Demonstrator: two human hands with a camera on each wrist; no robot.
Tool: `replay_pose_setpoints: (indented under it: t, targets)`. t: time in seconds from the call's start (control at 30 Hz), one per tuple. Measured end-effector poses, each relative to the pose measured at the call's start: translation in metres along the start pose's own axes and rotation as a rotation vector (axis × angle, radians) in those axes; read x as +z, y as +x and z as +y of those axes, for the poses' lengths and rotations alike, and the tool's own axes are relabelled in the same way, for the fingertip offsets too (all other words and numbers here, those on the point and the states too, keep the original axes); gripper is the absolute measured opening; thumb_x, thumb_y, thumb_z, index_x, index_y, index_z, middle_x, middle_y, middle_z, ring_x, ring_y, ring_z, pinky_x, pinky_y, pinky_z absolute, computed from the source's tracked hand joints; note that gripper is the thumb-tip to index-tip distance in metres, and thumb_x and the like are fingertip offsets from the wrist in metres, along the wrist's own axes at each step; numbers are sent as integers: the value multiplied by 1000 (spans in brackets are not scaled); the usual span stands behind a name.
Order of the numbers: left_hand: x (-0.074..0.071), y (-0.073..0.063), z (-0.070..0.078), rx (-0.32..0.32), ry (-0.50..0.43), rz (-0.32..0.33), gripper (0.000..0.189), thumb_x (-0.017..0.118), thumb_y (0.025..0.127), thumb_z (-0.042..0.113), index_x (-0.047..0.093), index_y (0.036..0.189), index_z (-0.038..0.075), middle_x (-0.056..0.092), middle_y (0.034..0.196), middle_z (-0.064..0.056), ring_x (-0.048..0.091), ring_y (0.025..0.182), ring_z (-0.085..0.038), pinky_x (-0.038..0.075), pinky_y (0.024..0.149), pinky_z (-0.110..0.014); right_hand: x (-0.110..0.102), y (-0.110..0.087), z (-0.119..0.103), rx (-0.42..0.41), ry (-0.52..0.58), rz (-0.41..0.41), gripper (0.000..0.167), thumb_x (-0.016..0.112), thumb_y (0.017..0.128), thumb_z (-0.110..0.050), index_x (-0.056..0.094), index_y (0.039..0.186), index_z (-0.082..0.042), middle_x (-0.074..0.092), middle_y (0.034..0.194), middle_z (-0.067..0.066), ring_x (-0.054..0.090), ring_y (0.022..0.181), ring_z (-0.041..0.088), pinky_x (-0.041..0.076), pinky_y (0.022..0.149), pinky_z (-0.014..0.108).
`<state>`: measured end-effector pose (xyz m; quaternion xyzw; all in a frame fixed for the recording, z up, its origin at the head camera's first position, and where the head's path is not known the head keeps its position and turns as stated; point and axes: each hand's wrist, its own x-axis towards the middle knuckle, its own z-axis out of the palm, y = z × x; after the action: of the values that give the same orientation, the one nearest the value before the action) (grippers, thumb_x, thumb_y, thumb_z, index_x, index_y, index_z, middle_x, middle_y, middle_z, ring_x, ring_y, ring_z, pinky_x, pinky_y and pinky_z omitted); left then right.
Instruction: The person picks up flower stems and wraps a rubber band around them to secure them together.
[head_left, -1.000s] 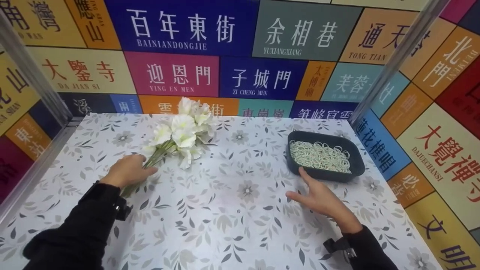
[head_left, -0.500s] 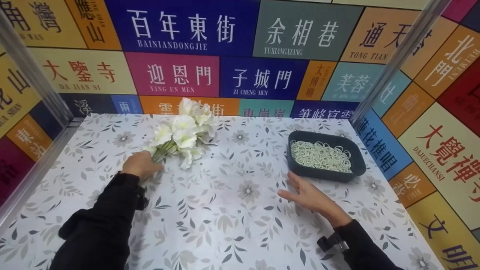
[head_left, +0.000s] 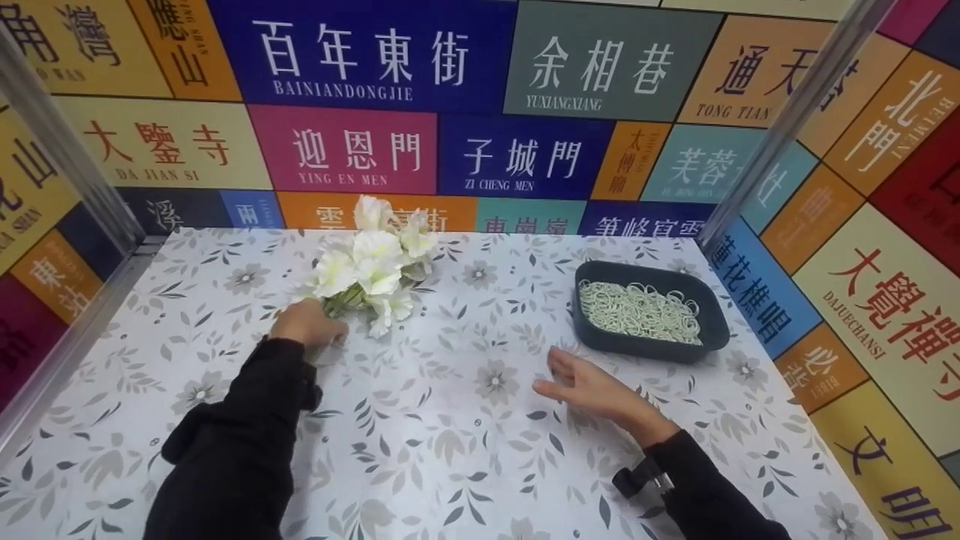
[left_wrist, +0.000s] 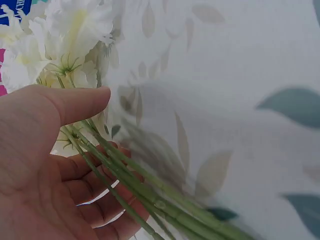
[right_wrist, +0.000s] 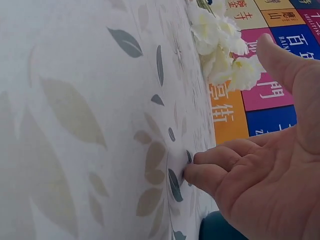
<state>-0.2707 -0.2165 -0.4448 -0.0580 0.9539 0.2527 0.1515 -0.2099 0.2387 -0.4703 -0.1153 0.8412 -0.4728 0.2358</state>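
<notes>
A bunch of white flowers [head_left: 375,262] with green stems lies at the back left of the table. My left hand [head_left: 307,322] is at the stems, just below the blossoms. In the left wrist view, the thumb crosses in front of the stems [left_wrist: 145,192] and the loosely curled fingers [left_wrist: 97,192] lie behind them. My right hand [head_left: 589,386] holds nothing, its thumb apart from the relaxed fingers. It hovers over or rests on the table, left of and in front of a dark tub [head_left: 645,351] of pale green rings [head_left: 637,311].
A white tablecloth [head_left: 465,465] printed with grey leaves and flowers covers the table. Behind it and to both sides stand walls of coloured sign panels [head_left: 360,52]. Metal posts [head_left: 780,127] rise at the back corners.
My left hand has slid right and away along the stems towards the blossoms, and the flowers have shifted slightly right. My right hand has drawn left, away from the tub.
</notes>
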Motion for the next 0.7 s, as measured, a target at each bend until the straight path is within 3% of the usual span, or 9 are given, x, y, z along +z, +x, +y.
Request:
replay_pose_setpoints:
  t: [0.13, 0.2, 0.27, 0.33, 0.43, 0.5, 0.57, 0.7]
  targets:
    - [8, 5, 10, 29, -57, -8, 52, 62, 84, 27, 55, 120, -10, 60, 114, -27, 52, 88, -31, 46, 76, -39, 7, 4, -5, 6, 33, -41, 100, 70, 93, -43, 10, 158, 3, 17, 165, 21, 20, 154, 35, 17, 126, 49]
    - [11, 7, 15, 48, -105, -13, 48, 63, 85, 25, 55, 116, -10, 60, 108, -25, 52, 85, -29, 47, 76, -37, 10, 6, -7, -3, 40, -55, 99, 70, 93, -43, 10, 158, 2, 17, 165, 21, 21, 154, 36, 17, 126, 49]
    - [15, 9, 19, 54, -172, -43, 36, 63, 87, 21, 59, 107, -9, 61, 92, -18, 51, 74, -25, 45, 69, -33, 11, 8, -9, -21, 40, -62, 97, 69, 94, -42, 10, 158, 4, 17, 165, 23, 22, 153, 38, 18, 126, 50]
    - [19, 10, 24, 41, -291, -81, 26, 61, 88, 13, 60, 102, -9, 58, 79, -9, 50, 64, -19, 44, 63, -30, 12, 9, -9, -30, 40, -63, 97, 69, 94, -41, 11, 157, 4, 18, 164, 23, 23, 153, 38, 18, 126, 49]
    - [25, 10, 31, 22, -472, -132, 29, 56, 91, 3, 60, 112, -18, 62, 66, -4, 55, 55, -13, 50, 58, -27, 13, 11, -9, -33, 33, -60, 96, 68, 94, -41, 12, 157, 4, 18, 164, 23, 23, 153, 37, 18, 126, 49]
    - [28, 10, 36, 8, -596, -174, 34, 52, 94, -1, 53, 121, -22, 65, 66, -4, 61, 56, -12, 55, 60, -27, 14, 12, -8, -29, 26, -60, 97, 69, 94, -43, 12, 158, 2, 18, 165, 21, 22, 153, 36, 18, 126, 48]
    - [32, 12, 40, -28, -704, -219, 31, 47, 97, -3, 49, 123, -21, 64, 66, -4, 62, 56, -12, 57, 62, -27, 15, 12, -8, -30, 19, -64, 97, 68, 94, -44, 12, 158, 2, 17, 165, 21, 22, 153, 36, 17, 126, 48]
    - [39, 17, 48, -130, -925, -343, 11, 39, 99, -4, 48, 105, -7, 57, 65, -3, 55, 54, -12, 54, 60, -25, 15, 13, -10, -36, 17, -72, 98, 67, 94, -45, 10, 158, 2, 16, 165, 21, 21, 153, 37, 17, 126, 50]
